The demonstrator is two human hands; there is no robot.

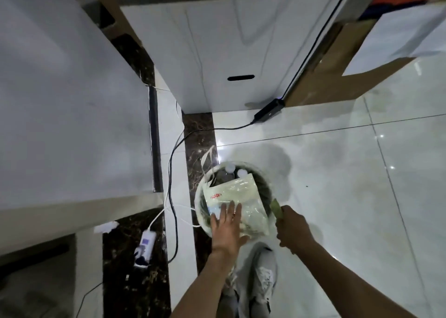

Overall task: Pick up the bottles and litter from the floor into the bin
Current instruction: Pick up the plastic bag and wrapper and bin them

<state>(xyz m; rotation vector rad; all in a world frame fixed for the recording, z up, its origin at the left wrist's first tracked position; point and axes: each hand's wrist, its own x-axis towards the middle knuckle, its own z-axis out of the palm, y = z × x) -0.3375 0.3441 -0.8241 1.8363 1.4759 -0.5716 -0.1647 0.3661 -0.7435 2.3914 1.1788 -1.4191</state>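
Note:
A round white bin (199,198) stands on the floor just ahead of my feet. Two bottles with white caps (235,170) lie inside it at the far side. A cream plastic bag with red lettering (237,198) lies across the bin's top. My left hand (226,226) is spread flat, fingers straight, on the bag's near edge. My right hand (290,228) is at the bin's right rim, fingers curled round a small greenish piece of litter (275,205) that sticks up from the fist.
A black cable (172,197) and white cables trail left of the bin to a power strip (144,247). A black adapter (269,111) lies by a white cabinet (217,52) ahead. White furniture fills the left. Glossy tiles (362,197) spread right. My shoes (260,281) are below.

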